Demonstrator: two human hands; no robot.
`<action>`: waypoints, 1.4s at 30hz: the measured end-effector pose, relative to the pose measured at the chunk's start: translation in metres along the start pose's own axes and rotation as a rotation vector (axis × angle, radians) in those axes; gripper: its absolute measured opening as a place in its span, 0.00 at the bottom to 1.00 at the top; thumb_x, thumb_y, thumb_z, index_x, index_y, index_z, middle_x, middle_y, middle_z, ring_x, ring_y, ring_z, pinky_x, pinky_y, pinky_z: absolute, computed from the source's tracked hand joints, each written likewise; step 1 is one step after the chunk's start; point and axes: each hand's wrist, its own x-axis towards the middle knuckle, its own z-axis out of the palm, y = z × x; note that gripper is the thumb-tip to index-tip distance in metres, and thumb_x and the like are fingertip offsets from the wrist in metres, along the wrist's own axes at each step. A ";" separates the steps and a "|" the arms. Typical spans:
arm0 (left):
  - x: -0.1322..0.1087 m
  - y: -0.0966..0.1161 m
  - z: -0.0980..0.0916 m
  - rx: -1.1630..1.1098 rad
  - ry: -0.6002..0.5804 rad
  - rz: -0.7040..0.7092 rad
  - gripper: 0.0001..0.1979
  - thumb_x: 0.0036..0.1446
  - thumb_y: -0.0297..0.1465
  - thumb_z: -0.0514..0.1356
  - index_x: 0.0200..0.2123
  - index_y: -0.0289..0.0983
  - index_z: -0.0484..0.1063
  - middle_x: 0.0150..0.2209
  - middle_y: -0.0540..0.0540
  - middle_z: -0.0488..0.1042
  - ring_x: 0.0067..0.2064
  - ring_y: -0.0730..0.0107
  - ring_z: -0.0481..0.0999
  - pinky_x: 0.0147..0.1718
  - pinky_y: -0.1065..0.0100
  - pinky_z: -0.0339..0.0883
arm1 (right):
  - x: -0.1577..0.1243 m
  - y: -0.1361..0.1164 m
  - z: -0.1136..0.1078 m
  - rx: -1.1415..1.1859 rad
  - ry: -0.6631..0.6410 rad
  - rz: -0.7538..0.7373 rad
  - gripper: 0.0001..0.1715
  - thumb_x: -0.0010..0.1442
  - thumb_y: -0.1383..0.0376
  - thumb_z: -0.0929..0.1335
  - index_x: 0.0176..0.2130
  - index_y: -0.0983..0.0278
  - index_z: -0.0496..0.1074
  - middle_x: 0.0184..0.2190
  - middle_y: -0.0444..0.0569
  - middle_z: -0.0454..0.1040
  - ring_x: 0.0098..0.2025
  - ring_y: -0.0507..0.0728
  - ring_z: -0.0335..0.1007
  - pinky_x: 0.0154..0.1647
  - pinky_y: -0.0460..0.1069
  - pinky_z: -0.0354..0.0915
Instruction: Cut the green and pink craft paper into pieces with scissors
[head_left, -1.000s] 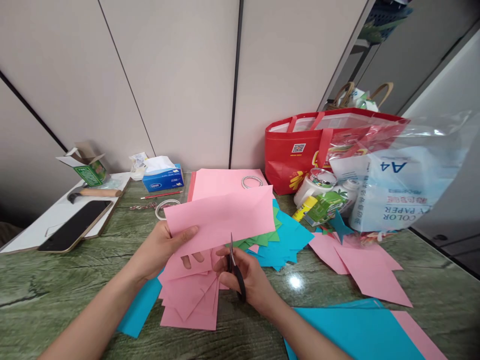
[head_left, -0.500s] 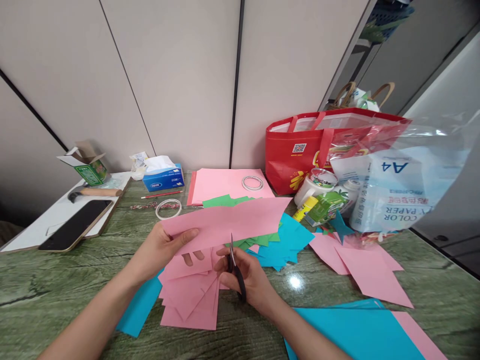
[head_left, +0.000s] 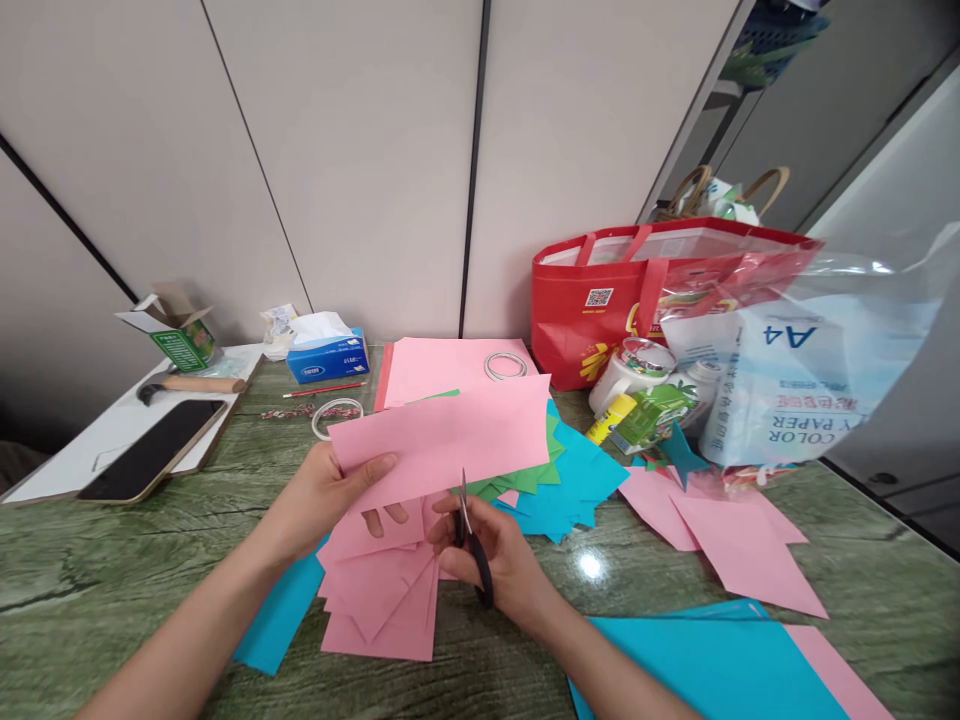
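Observation:
A pink sheet of paper (head_left: 450,430) is pinched at its left end by my left hand (head_left: 330,500), thumb on top and fingers beneath. My right hand (head_left: 499,560) grips the black-handled scissors (head_left: 474,555), blades pointing up at the sheet's lower edge. Whether the blades touch the paper, I cannot tell. Under my hands lies a pile of pink paper pieces (head_left: 382,600), with a blue piece (head_left: 281,620) to its left. Behind the held sheet, green pieces (head_left: 536,480) overlap blue pieces (head_left: 581,485).
At the right stand a red bag (head_left: 577,320), a yellow glue stick (head_left: 611,418) and a plastic A4 paper packet (head_left: 787,390). Blue sheets (head_left: 697,660) lie front right. A tissue box (head_left: 328,357), a tape roll (head_left: 505,367), a phone (head_left: 154,450) and a hammer (head_left: 195,384) sit farther back.
The far right end of the pink sheet has swung left and up, so its face shows more. Both hands and the scissors have stayed nearly in place.

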 end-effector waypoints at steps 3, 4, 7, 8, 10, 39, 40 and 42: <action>0.000 0.000 0.000 -0.015 -0.002 0.012 0.15 0.53 0.35 0.58 0.41 0.31 0.68 0.21 0.46 0.75 0.21 0.69 0.74 0.16 0.71 0.69 | 0.000 0.000 0.000 0.024 0.001 0.017 0.25 0.42 0.58 0.75 0.39 0.63 0.65 0.29 0.44 0.68 0.31 0.52 0.63 0.31 0.47 0.58; -0.001 0.000 0.000 -0.019 -0.006 0.015 0.16 0.53 0.35 0.58 0.43 0.31 0.67 0.22 0.46 0.76 0.22 0.68 0.74 0.16 0.70 0.70 | 0.000 0.000 0.000 0.027 0.003 0.019 0.25 0.42 0.58 0.75 0.39 0.63 0.65 0.29 0.44 0.68 0.31 0.52 0.63 0.32 0.47 0.58; -0.002 0.002 0.000 -0.017 -0.008 0.010 0.17 0.53 0.35 0.58 0.44 0.30 0.67 0.23 0.45 0.76 0.22 0.68 0.75 0.16 0.71 0.70 | -0.001 -0.001 0.000 0.023 0.008 0.021 0.25 0.42 0.58 0.75 0.39 0.63 0.66 0.29 0.44 0.68 0.31 0.52 0.64 0.32 0.47 0.59; -0.002 0.003 0.001 -0.012 -0.006 0.005 0.17 0.53 0.35 0.58 0.43 0.30 0.67 0.22 0.45 0.75 0.22 0.68 0.75 0.16 0.71 0.69 | -0.001 -0.001 0.001 0.023 0.009 0.022 0.25 0.42 0.58 0.75 0.39 0.63 0.66 0.30 0.45 0.68 0.31 0.52 0.64 0.32 0.47 0.59; -0.002 0.004 0.001 -0.004 -0.002 -0.004 0.16 0.53 0.36 0.58 0.42 0.30 0.68 0.22 0.45 0.75 0.21 0.69 0.74 0.15 0.72 0.69 | -0.001 -0.002 0.001 0.022 0.008 0.024 0.26 0.42 0.57 0.75 0.39 0.63 0.66 0.29 0.45 0.68 0.31 0.52 0.64 0.32 0.48 0.59; -0.003 0.002 0.001 -0.003 -0.026 -0.021 0.14 0.53 0.36 0.58 0.38 0.31 0.68 0.20 0.45 0.76 0.17 0.70 0.73 0.13 0.74 0.66 | 0.001 -0.002 0.002 -0.025 0.002 0.011 0.24 0.43 0.55 0.73 0.37 0.63 0.65 0.24 0.41 0.64 0.26 0.50 0.57 0.27 0.46 0.53; -0.003 0.002 0.001 -0.001 -0.028 -0.026 0.14 0.53 0.36 0.58 0.39 0.31 0.68 0.20 0.45 0.76 0.17 0.70 0.73 0.13 0.74 0.66 | 0.001 -0.001 0.002 -0.023 0.002 0.009 0.24 0.43 0.55 0.73 0.37 0.63 0.65 0.24 0.41 0.63 0.25 0.50 0.57 0.27 0.46 0.53; -0.003 0.003 0.001 0.004 -0.029 -0.031 0.14 0.53 0.36 0.58 0.38 0.31 0.68 0.20 0.45 0.76 0.17 0.70 0.73 0.13 0.73 0.66 | 0.001 0.000 0.002 -0.022 0.005 0.005 0.23 0.43 0.55 0.73 0.37 0.63 0.65 0.23 0.41 0.63 0.26 0.50 0.56 0.26 0.46 0.52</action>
